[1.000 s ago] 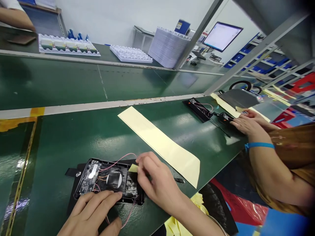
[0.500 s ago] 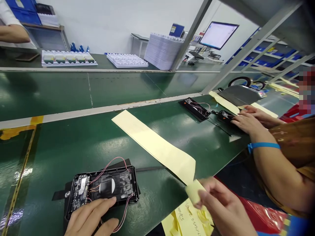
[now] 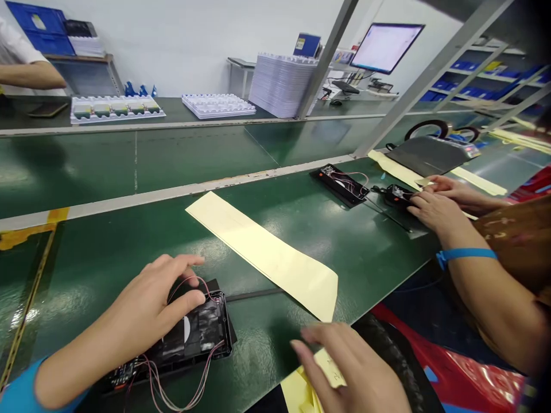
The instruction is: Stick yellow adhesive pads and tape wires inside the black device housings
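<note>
A person's two bare hands work at a glossy green counter (image 3: 258, 355). At lower left lies an open black electronics casing (image 3: 205, 321), its inside facing up, with a black flat piece (image 3: 233, 336) showing beneath its right end. Inside are a circuit board (image 3: 121, 374), partly covered by the left arm, black tape-like covering and a white disc (image 3: 186, 330). Thin pink wires (image 3: 202, 381) loop out over the near edge of the casing, and another pink wire (image 3: 201, 280) arches at its far edge.

The left hand (image 3: 166, 292) reaches over the casing, thumb and fingers well parted; the arching wire passes close by its fingertips, and whether they touch it cannot be told. A blue cuff (image 3: 26, 390) circles that wrist. The right hand (image 3: 348, 367), slightly blurred, is at the counter's near edge, its thumb and fingers apart with no item seen between them, beside yellow paper scraps (image 3: 299, 393). A long pale-yellow paper strip (image 3: 267, 246) lies slantwise across the middle of the counter, near a narrow black strap (image 3: 253, 295).

To the right, a co-worker wearing a blue wristband (image 3: 469, 253) has both hands at a small black device (image 3: 398, 195); a second open black casing (image 3: 344, 184) lies beside it. Behind, white moulded trays (image 3: 219, 106) and a tall tray stack (image 3: 279, 86) stand below a lit monitor (image 3: 387, 49).
</note>
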The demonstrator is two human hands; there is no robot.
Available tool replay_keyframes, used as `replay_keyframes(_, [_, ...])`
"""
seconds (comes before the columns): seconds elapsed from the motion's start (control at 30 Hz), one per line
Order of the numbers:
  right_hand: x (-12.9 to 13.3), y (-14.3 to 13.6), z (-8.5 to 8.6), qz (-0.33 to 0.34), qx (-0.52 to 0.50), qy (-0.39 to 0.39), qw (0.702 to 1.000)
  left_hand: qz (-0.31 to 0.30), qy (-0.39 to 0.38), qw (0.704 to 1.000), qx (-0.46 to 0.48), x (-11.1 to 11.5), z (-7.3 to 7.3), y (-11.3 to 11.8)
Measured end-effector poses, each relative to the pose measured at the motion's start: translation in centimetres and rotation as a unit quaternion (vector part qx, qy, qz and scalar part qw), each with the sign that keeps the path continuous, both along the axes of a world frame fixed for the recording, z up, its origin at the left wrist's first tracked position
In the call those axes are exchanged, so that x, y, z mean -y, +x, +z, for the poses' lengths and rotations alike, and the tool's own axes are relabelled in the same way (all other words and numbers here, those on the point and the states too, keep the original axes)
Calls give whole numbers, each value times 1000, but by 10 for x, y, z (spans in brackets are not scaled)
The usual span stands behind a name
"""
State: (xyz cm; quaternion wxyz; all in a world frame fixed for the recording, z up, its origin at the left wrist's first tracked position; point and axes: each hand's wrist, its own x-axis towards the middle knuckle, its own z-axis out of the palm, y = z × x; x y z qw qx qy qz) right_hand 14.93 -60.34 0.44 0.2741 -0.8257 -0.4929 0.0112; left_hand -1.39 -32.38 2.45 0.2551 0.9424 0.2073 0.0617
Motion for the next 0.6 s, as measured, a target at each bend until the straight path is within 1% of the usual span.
replay_keyframes(0.03, [-23,-8,10,51,-10,39,998,-4,-7,1000,9,2,-1,5])
replay_keyframes(0.07, [-42,-16,16,82,-21,68,994,-5,-5,1000,24,4,-1,7])
replay_keyframes(0.1, [-57,-23,18,105,-30,76,991,-3,4,999,39,6,-1,6])
replay_keyframes(0.13, [-68,-29,16,135,-30,73,988,-4,17,998,55,7,-1,3])
replay_keyframes(0.2, [-82,-38,7,167,-10,69,983,-15,45,997,69,8,-1,-7])
replay_keyframes(0.3, [-90,-45,-6,181,32,54,982,-29,72,995,55,8,-8,-26])
replay_keyframes(0.4, [-94,-45,-10,171,55,31,983,-18,68,997,34,10,-18,-41])
replay_keyframes(0.5, [-96,-44,-9,174,73,12,982,-10,53,998,15,12,-25,-47])
replay_keyframes(0.6, [-96,-46,-11,189,97,8,977,-7,46,999,14,13,-28,-48])
